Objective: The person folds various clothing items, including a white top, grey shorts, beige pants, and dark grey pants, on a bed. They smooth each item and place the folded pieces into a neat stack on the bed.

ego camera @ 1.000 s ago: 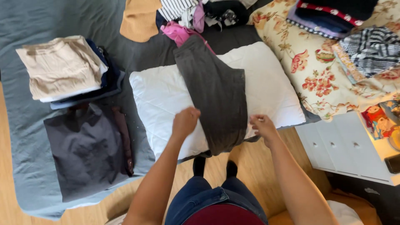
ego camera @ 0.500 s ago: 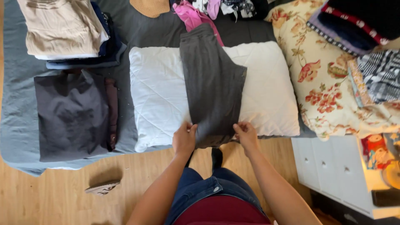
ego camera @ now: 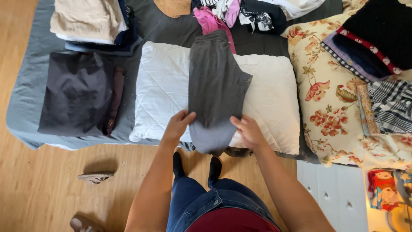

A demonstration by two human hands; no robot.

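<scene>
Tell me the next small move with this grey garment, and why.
Probably fold the near end up and away. Both hands, left hand and right hand, pinch the grey garment at its near end, which hangs over the white pillow edge.

dark grey garment [ego camera: 216, 81], folded lengthwise, lying flat along a white quilted pillow [ego camera: 163, 86], near end overhanging

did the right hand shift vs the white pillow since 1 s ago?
Yes. The right hand moved inward along the white pillow front edge, toward the left hand, on the grey garment.
</scene>
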